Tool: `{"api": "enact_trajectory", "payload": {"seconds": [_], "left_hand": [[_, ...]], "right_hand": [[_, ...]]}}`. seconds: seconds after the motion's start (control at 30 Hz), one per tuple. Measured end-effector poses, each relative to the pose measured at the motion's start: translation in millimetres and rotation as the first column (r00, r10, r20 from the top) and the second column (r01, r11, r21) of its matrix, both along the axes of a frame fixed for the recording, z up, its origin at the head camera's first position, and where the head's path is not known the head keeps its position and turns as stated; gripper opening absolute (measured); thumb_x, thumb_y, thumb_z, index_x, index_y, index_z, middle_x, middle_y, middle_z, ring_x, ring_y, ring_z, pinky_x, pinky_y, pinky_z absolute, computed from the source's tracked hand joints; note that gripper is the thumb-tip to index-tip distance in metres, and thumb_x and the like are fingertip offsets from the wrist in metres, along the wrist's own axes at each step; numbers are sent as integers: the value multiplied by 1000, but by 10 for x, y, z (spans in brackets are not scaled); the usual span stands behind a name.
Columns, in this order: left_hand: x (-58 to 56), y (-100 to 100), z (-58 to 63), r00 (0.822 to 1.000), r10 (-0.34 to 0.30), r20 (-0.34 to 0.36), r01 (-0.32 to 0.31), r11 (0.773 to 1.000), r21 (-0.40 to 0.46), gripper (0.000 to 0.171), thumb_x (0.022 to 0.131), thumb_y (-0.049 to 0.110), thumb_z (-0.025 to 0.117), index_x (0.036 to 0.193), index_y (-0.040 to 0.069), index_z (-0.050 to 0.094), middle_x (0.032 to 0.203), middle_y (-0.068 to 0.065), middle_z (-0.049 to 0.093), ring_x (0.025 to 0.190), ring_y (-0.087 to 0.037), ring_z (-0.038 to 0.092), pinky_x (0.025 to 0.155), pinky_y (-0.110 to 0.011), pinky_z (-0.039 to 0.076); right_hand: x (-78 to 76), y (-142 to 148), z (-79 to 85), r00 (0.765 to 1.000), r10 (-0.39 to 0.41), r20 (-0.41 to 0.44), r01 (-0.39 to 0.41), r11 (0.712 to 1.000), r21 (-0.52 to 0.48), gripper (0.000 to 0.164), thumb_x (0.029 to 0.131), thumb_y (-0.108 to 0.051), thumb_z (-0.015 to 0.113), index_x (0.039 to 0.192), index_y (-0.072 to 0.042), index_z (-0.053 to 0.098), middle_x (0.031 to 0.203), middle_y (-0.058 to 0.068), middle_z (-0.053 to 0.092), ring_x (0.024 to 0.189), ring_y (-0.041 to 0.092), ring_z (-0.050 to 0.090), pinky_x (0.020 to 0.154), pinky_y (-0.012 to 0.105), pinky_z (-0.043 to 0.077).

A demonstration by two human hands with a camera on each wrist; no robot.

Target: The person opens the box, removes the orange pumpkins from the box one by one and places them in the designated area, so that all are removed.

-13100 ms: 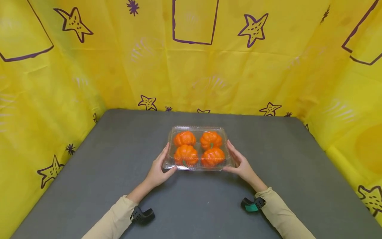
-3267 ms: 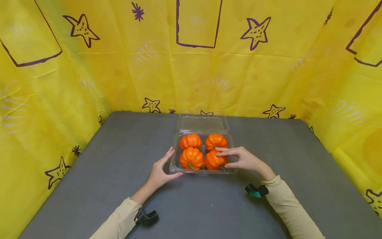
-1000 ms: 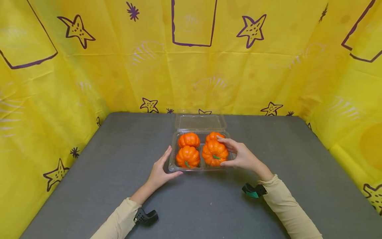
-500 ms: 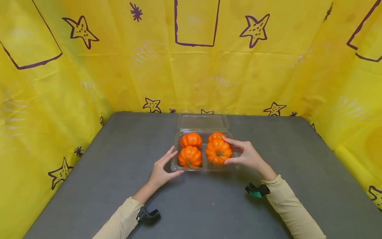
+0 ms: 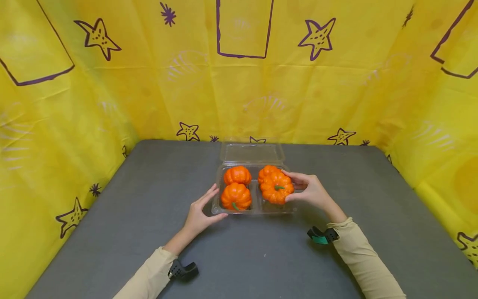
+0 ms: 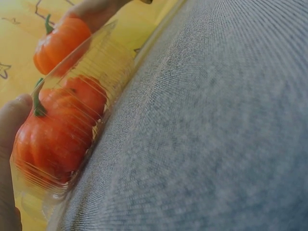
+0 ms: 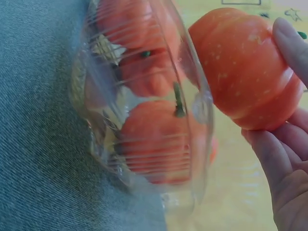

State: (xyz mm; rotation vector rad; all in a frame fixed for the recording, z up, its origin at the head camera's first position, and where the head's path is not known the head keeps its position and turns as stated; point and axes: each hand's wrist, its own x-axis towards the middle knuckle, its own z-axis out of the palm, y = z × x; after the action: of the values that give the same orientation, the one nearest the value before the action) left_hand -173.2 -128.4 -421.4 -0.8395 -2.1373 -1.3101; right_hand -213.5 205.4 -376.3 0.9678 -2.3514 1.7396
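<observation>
My right hand point(image 5: 313, 193) grips a small orange pumpkin point(image 5: 275, 193) with a green stem, fingers behind and thumb in front. The right wrist view shows this pumpkin point(image 7: 245, 67) raised above the rim of the clear plastic container point(image 5: 274, 211). In the head view it overlaps the back right pumpkin point(image 5: 266, 169). Two more pumpkins sit in the left half, one at the back point(image 5: 237, 175) and one in front point(image 5: 236, 196). My left hand point(image 5: 197, 216) rests at the container's front left corner, fingers along the side and thumb extended along the front.
The container's clear hinged lid point(image 5: 252, 153) stands raised at the back. A grey table point(image 5: 239, 261) lies beneath it. Yellow cloth point(image 5: 239, 95) with drawn stars hangs behind and at both sides. Black bands with cameras point(image 5: 183, 270) sit on the wrists.
Earlier the lid was closed and both hands held the container. The lid has since been opened. My right hand has taken the front right pumpkin and lifted it up and slightly right.
</observation>
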Motion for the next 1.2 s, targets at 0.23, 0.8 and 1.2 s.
{"api": "enact_trajectory", "payload": {"seconds": [0.23, 0.8, 1.2], "left_hand": [[-1, -16, 18, 1000, 7, -18, -7, 1000, -14, 65, 52, -3, 83, 110, -13, 55, 119, -31, 48, 106, -44, 47, 93, -38, 34], [0, -20, 14, 1000, -5, 7, 5, 1000, -8, 65, 53, -6, 81, 110, -14, 52, 120, -32, 46, 108, -44, 46, 97, -28, 31], [20, -4, 22, 1000, 0, 1, 0, 1000, -18, 64, 53, -5, 82, 110, -14, 53, 120, -31, 46, 107, -45, 46, 96, -30, 32]], "right_hand": [[-25, 57, 1, 1000, -1, 27, 2, 998, -67, 61, 62, 5, 77, 116, 14, 51, 113, 23, 56, 86, 17, 63, 70, 31, 51], [-169, 230, -135, 981, -144, 127, 160, 980, -118, 47, 70, 5, 72, 111, 16, 52, 113, -3, 59, 91, 10, 60, 75, 25, 48], [-204, 356, -174, 954, -243, 177, 265, 957, -114, 32, 72, 4, 71, 102, 5, 61, 95, -6, 65, 82, 7, 62, 71, 21, 49]]}}
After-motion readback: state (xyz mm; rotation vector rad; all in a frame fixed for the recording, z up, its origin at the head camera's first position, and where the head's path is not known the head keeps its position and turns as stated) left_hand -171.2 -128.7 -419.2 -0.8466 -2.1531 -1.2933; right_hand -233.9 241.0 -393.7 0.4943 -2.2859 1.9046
